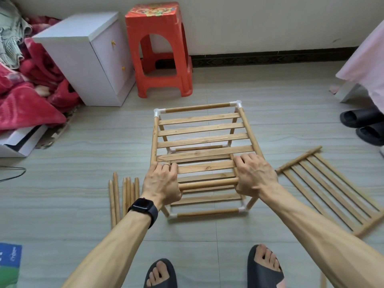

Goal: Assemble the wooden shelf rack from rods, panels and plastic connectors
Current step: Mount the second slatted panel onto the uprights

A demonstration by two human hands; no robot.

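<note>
Grey floor tiles (270, 121) carry the half-built rack (154, 140), which stands upright with white plastic connectors (237, 104) at its corners. My left grip (162, 181) curls over the near left corner of its top panel (201, 129) of slats. My right grip (255, 173) curls over the near right corner, so both hold the rack. The front rod (207, 185) runs between them. On the floor just left of the rack lie loose rods (122, 196), and to its right a spare panel (328, 190) lies flat. Behind it, against the wall, stand a red stool (160, 50) and a white cabinet (89, 57).
</note>
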